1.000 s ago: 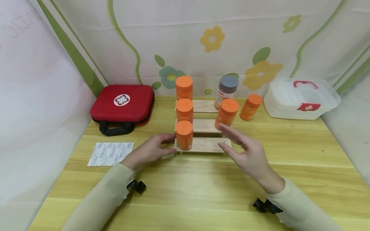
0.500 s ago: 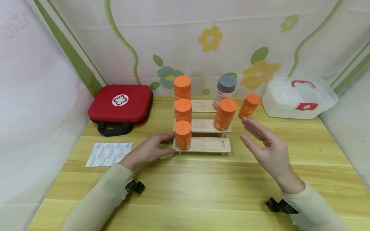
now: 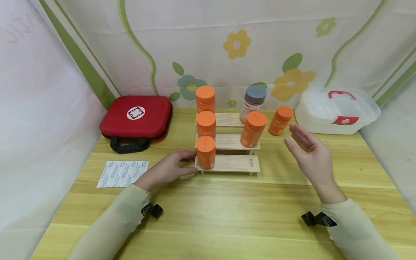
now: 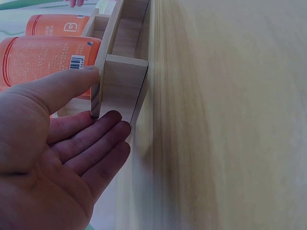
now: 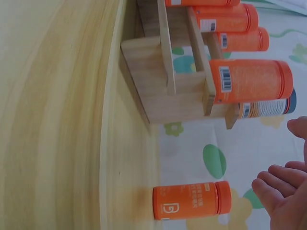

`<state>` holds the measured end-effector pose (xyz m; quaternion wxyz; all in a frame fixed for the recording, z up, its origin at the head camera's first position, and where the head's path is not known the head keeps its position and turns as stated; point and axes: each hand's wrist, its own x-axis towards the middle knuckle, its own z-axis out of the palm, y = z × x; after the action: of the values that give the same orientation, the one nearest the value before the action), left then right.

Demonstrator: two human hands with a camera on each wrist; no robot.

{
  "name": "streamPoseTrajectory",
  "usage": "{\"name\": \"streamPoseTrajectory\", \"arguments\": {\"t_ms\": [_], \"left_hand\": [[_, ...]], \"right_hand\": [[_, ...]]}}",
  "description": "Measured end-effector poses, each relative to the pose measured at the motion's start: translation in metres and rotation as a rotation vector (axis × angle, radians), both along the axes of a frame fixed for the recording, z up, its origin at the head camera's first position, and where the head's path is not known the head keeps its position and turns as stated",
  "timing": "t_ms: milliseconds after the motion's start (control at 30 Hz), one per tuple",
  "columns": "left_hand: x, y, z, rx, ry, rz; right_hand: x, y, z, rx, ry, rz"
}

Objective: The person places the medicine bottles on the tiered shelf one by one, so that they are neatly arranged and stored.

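My left hand (image 3: 167,169) is at the left end of a three-step wooden rack (image 3: 232,164). In the left wrist view its thumb and fingers pinch the end of the lowest board. An orange bottle (image 3: 206,153) stands on that board just beyond the fingertips. Behind it, two more orange bottles, a middle one (image 3: 206,124) and a rear one (image 3: 205,97), stand on the higher steps. On the rack's right side are an orange bottle (image 3: 252,130) and a grey-capped bottle (image 3: 254,101). My right hand (image 3: 313,155), holding nothing, hovers near a smaller orange bottle (image 3: 280,122) on the table.
A red first-aid case (image 3: 136,117) lies at the back left, with a white printed packet (image 3: 121,174) in front. At the back right stands a clear plastic first-aid box (image 3: 338,110). A flowered curtain (image 3: 211,43) hangs behind the wooden table (image 3: 221,216).
My right hand has drawn away to the right from the orange bottle on the middle step, towards the smaller orange bottle. My left hand stays at the rack's end.
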<state>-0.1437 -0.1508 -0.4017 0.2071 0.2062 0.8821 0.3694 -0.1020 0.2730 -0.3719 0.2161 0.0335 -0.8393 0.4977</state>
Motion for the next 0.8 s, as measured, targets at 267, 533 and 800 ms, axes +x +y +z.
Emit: {"name": "streamPoseTrajectory", "arguments": {"t_ms": [267,533,800], "left_hand": [[0.0,0.0,-0.001,0.004,0.003,-0.007],[0.0,0.001,-0.002,0.0,-0.003,-0.001],[0.0,0.002,0.0,-0.003,-0.002,-0.001]], "right_hand": [[-0.022,0.015,-0.009,0.025,-0.124,-0.037],[-0.044,0.027,-0.018,-0.001,-0.219,-0.056],[-0.067,0.032,-0.027,-0.065,-0.284,-0.058]]}}
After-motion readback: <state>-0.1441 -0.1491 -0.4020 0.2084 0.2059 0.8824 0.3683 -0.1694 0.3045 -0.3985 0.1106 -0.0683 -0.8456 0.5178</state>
